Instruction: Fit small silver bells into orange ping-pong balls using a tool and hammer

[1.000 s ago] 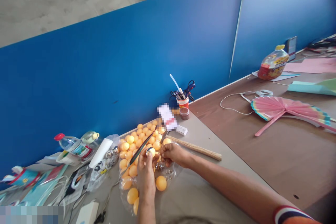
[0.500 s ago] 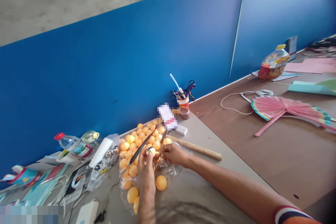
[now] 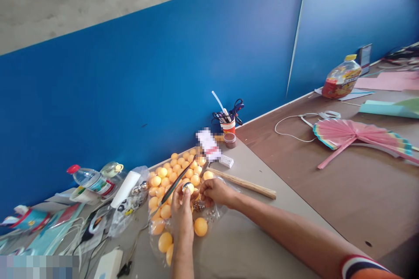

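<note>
My left hand (image 3: 183, 209) is closed around an orange table tennis ball (image 3: 190, 188) with a shiny silvery piece on its upper side. Just to its right, my right hand (image 3: 216, 192) has its fingers pinched together close to the ball; whatever is between the fingertips is too small to make out. Beneath and behind both hands lies a clear plastic bag of many orange balls (image 3: 163, 172). Small shiny metallic bits (image 3: 198, 206) show below the right fingers. A dark strap-like strip (image 3: 176, 184) crosses over the balls, and a loose ball (image 3: 200, 226) sits right of my left wrist.
A wooden stick (image 3: 248, 185), a small white box (image 3: 226, 161) and a pen cup (image 3: 228, 125) are beyond my right hand. Bottles (image 3: 94, 181), a clear bag (image 3: 126, 216) and cables crowd the left. A pink paper fan (image 3: 353, 133) and a juice bottle (image 3: 342, 79) are far right.
Almost nothing differs. Both hands keep their place around the ball, with at most a slight shift of the right fingers.
</note>
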`<state>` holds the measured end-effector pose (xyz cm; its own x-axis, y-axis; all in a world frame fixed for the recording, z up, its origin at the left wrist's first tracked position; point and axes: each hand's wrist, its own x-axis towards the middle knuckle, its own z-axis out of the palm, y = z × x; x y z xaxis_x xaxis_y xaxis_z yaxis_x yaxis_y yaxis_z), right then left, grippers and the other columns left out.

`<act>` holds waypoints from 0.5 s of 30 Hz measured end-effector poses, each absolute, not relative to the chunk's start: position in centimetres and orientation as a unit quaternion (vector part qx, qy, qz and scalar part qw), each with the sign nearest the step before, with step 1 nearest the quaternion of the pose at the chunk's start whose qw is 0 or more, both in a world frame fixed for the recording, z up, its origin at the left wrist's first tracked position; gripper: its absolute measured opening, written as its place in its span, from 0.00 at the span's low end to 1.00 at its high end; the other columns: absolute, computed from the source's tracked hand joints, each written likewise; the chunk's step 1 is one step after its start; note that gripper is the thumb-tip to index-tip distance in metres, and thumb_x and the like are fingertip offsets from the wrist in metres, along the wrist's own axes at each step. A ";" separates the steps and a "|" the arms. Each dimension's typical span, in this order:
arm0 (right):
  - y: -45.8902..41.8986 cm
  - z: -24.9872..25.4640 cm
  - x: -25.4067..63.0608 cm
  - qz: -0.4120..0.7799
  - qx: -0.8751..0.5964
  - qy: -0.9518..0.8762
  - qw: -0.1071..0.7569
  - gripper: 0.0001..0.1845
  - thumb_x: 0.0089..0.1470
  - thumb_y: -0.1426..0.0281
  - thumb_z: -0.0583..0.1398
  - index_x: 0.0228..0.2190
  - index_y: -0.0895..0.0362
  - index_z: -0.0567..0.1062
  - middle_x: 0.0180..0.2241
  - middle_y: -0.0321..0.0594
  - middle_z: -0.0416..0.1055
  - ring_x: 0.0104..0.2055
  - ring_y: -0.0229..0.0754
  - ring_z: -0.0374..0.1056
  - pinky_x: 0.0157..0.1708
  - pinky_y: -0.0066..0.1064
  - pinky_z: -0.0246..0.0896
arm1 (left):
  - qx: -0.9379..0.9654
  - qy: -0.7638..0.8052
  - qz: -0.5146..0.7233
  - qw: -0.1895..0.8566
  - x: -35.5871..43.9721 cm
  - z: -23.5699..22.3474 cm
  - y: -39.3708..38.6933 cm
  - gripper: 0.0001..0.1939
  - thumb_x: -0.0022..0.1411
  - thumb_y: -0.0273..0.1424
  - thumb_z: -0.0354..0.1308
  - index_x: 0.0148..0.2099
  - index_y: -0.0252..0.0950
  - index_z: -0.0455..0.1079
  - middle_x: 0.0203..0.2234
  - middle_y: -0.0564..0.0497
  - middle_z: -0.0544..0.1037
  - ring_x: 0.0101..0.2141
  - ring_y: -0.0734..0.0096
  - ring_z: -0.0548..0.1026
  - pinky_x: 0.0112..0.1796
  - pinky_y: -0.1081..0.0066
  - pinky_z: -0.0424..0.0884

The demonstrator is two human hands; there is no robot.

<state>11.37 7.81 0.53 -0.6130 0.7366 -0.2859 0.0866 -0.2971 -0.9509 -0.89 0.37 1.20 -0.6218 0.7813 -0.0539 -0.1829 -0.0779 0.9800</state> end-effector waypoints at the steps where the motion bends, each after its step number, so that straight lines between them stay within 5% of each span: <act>1: 7.8 0.5 11.4 0.713 -0.378 -0.541 0.236 0.09 0.44 0.82 0.58 0.24 0.56 0.71 0.20 0.32 0.72 0.18 0.36 0.67 0.21 0.27 0.61 | 0.257 0.583 0.687 0.351 -0.9 1.2 0.4 0.27 0.49 0.46 0.71 0.47 0.38 0.71 0.39 0.48 0.81 0.32 0.64 0.83 0.38 0.63 0.79; 15: 8.0 1.0 11.2 0.687 -0.371 -0.532 0.328 0.08 0.44 0.81 0.58 0.25 0.56 0.68 0.18 0.27 0.67 0.17 0.31 0.56 0.21 0.24 0.51 | 0.282 0.594 0.668 0.347 -0.9 1.0 -0.1 0.26 0.56 0.47 0.68 0.52 0.39 0.73 0.43 0.46 0.80 0.35 0.62 0.83 0.38 0.64 0.79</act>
